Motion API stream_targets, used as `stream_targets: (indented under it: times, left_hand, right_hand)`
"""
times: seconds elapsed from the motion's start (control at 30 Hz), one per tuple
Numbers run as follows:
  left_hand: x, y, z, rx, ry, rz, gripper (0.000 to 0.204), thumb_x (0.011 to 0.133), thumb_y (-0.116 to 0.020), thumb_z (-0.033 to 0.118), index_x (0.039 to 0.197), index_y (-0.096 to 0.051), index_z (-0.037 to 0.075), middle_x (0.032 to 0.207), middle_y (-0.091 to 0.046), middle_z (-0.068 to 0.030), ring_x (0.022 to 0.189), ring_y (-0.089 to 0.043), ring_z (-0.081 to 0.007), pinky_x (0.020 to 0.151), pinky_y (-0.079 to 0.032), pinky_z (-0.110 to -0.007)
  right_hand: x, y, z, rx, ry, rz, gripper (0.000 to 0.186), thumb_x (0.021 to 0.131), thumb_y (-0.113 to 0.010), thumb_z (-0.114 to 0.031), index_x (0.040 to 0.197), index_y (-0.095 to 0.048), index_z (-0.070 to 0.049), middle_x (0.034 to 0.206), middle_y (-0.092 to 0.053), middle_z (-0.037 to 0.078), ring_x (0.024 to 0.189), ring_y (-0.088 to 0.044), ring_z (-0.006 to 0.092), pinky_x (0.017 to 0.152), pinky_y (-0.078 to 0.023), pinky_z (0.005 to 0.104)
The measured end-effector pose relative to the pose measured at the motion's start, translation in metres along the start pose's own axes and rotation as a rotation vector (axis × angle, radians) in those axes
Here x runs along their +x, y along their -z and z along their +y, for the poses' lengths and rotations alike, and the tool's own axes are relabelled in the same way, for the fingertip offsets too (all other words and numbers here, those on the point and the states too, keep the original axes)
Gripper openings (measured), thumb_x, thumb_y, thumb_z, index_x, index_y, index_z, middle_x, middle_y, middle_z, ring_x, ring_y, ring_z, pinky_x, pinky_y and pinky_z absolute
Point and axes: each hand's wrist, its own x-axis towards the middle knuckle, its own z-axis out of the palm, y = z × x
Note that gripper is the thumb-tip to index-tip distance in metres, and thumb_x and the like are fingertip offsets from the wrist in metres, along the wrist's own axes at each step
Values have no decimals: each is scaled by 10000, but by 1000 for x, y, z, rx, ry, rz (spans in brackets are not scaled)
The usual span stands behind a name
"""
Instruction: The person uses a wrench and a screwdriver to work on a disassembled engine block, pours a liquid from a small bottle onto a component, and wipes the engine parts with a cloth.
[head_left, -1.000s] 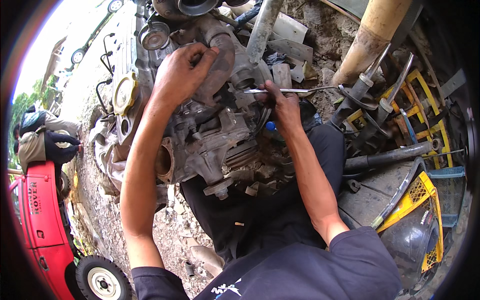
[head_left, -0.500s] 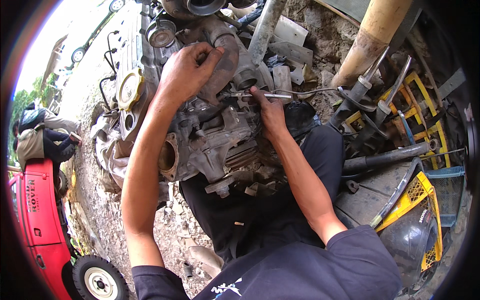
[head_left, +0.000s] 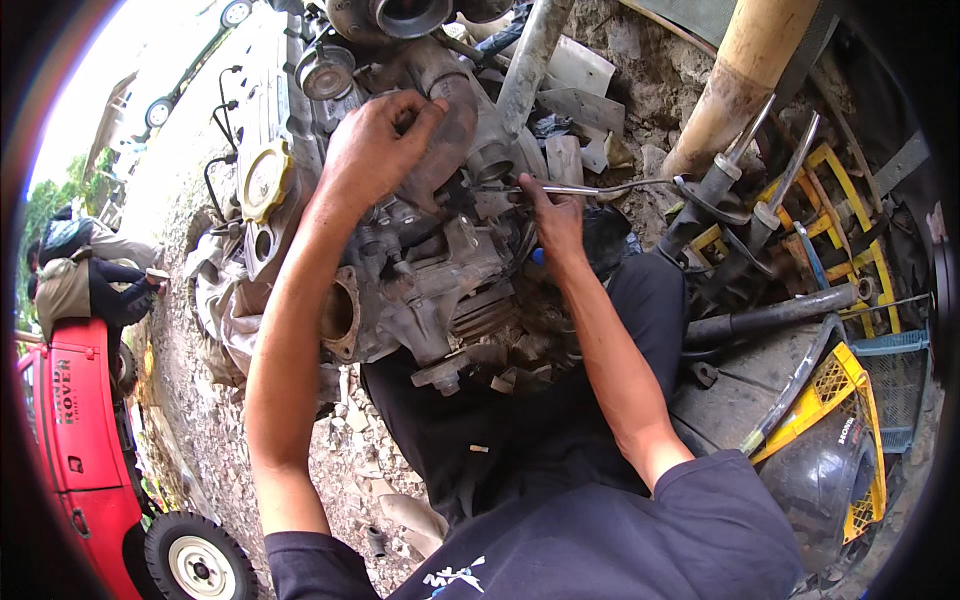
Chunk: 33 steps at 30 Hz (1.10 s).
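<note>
My left hand (head_left: 380, 150) has its fingers curled against a rusty curved pipe (head_left: 445, 130) on a grimy engine (head_left: 430, 290); whatever they grip is hidden. Lower right, my right hand (head_left: 550, 215) is closed on a slim chrome tool (head_left: 578, 189), held roughly level beside the pipe fitting (head_left: 490, 157). A yellow cap (head_left: 263, 182) sits on the engine's left part, below a round metal fitting (head_left: 325, 70). An open round flange (head_left: 340, 315) faces down-left under my left forearm.
An upright bamboo pole (head_left: 735, 85), struts (head_left: 700, 220), yellow plastic crates (head_left: 860, 250) and a dark helmet (head_left: 820, 470) crowd the right. Metal scraps (head_left: 580, 100) lie behind the engine. At left, a red vehicle (head_left: 90, 430) stands near another person (head_left: 100, 280) bending over on rubble ground (head_left: 190, 420).
My right hand and the chrome tool moved left, then slightly back right. My left hand has stayed at the pipe, with little visible change.
</note>
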Motion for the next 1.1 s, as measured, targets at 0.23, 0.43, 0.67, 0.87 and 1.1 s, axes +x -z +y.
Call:
stream_targets:
  times: [0.23, 0.43, 0.67, 0.87, 1.1]
  left_hand:
    - [0, -7, -15, -7, -90, 77, 410, 979, -618, 419, 974, -711, 20, 696, -629, -119, 630, -547, -190, 640, -455, -346]
    - [-2, -3, -7, -39, -22, 42, 403, 985, -609, 410, 975, -715, 21, 665, -590, -63, 624, -514, -145, 620, -441, -322]
    - [-2, 0, -12, -123, -28, 110, 409, 1001, -573, 400, 997, -717, 18, 688, -591, -42, 631, -524, -125, 617, -437, -299]
    - [-4, 1, -9, -155, -20, 207, 407, 1023, -539, 387, 1029, -715, 20, 720, -614, -46, 667, -560, -131, 647, -452, -306]
    - [-7, 6, -10, -306, 48, 365, 371, 1034, -515, 342, 1007, -708, 26, 748, -664, -115, 710, -657, -216, 698, -504, -356]
  right_hand:
    - [-20, -19, -14, 97, 17, -83, 360, 937, -729, -368, 1005, -767, -16, 849, -736, 48, 770, -592, 105, 751, -442, 259]
    - [-14, -22, -15, -85, 78, -21, 377, 919, -742, -384, 946, -772, -9, 745, -683, 2, 681, -534, 97, 656, -415, 283]
    - [-22, 1, -26, -146, 127, 27, 344, 928, -737, -346, 982, -786, -10, 821, -720, 24, 762, -593, 107, 768, -461, 281]
    - [-21, -21, -18, -124, 121, -4, 392, 931, -733, -384, 955, -772, 5, 828, -721, 35, 756, -590, 121, 737, -458, 291]
    - [-25, 4, -27, -285, 287, 57, 428, 939, -714, -396, 960, -760, 29, 805, -732, 47, 714, -612, 141, 677, -468, 314]
